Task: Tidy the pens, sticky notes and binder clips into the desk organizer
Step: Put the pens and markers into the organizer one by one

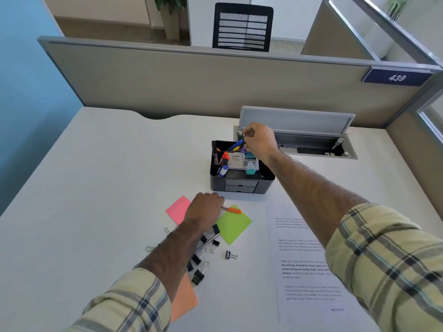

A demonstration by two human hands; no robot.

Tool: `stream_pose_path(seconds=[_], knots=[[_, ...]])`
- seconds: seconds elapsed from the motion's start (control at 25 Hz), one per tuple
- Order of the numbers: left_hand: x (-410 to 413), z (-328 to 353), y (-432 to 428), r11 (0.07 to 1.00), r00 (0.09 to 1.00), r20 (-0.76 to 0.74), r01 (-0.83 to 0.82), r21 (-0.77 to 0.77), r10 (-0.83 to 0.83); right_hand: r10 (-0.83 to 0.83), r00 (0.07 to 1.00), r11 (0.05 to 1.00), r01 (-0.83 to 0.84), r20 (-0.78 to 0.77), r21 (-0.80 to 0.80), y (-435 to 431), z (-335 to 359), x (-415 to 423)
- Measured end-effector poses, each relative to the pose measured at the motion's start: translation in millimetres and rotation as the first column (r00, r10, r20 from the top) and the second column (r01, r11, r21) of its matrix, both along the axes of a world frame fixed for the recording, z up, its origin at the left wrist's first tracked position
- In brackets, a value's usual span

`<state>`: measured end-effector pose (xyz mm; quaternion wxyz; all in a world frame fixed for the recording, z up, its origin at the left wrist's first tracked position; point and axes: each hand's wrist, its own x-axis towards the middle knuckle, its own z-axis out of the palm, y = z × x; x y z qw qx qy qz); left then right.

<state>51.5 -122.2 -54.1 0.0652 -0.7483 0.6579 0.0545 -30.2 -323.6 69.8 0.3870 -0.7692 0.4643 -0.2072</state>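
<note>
Orange sticky notes [184,300] lie nearest, partly under the left forearm's plaid sleeve, with black binder clips [198,275] scattered just beyond on the white desk [100,188]. Green sticky notes [233,227] and pink sticky notes [177,209] flank the left hand [205,208], which rests knuckles-up over one end of an orange pen [233,210]. Its fingers are hidden, so whether it grips the pen cannot be told.

Behind them stands the black desk organizer [242,186], already holding markers, pens and a white box lettered "camlin" [236,160]. The right hand [260,142] hovers over its rear compartment, thumb and fingertip pinching a slim dark pen [243,137] by its top.

Right of the clips lies a printed sheet [306,267] whose paragraphs begin "Village life is a peaceful", with "RECEIVED" near its foot. On the grey partition [191,82] a blue plate [396,78] reads "439".
</note>
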Motion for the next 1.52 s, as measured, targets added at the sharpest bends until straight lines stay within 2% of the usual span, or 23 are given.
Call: stream_pose_path(seconds=[0.08, 0.16, 0.28, 0.44, 0.6, 0.68, 0.84, 1.0, 1.16, 1.24, 1.52], knots=[[1.3, 2.2, 4.2, 0.999, 0.998, -0.060, -0.030, -0.045, 0.028, -0.023, 0.999, 1.000, 0.023, 0.033, -0.011, -0.4, 5.5, -5.1], [3.4, 8.8, 9.3, 0.985, 0.979, -0.184, -0.111, -0.128, 0.087, -0.058, 0.996, 0.996, 0.062, 0.061, -0.062, 1.7, 11.7, -12.8], [6.9, 18.1, 18.5, 0.925, 0.892, -0.416, -0.297, -0.237, 0.180, -0.036, 0.998, 0.986, 0.044, 0.052, -0.162, 15.9, 19.1, -23.0], [2.8, 38.5, 33.5, 0.850, 0.720, -0.674, -0.452, -0.271, 0.168, 0.167, 0.986, 0.965, -0.160, 0.018, -0.209, 60.8, 25.2, -34.8], [-1.3, 72.1, 33.9, 0.778, 0.636, -0.767, -0.522, -0.350, 0.082, 0.385, 0.922, 0.907, -0.385, -0.031, -0.174, 93.7, 27.1, -39.9], [-0.9, 89.0, 29.6, 0.734, 0.573, -0.819, -0.571, -0.368, 0.036, 0.420, 0.907, 0.897, -0.419, -0.024, -0.139, 98.8, 31.2, -39.8], [0.4, 109.7, 18.4, 0.674, 0.551, -0.834, -0.613, -0.411, -0.007, 0.344, 0.936, 0.934, -0.334, 0.068, -0.130, 93.6, 42.8, -35.6], [6.8, 103.0, 22.7, 0.636, 0.591, -0.804, -0.648, -0.418, 0.073, 0.120, 0.987, 0.962, -0.090, 0.105, -0.259, 66.6, 52.7, -31.5], [14.9, 78.9, 46.3, 0.719, 0.611, -0.773, -0.614, -0.327, 0.170, 0.003, 0.996, 0.959, 0.021, 0.084, -0.284, 34.8, 46.9, -22.7], [17.3, 66.2, 60.3, 0.742, 0.602, -0.769, -0.612, -0.272, 0.216, -0.011, 1.000, 0.960, 0.019, 0.029, -0.279, 23.8, 38.2, -13.8], [14.7, 35.2, 101.1, 0.856, 0.700, -0.634, -0.504, -0.112, 0.329, 0.012, 0.992, 0.983, -0.035, -0.125, -0.182, 1.9, 8.4, 18.0]])
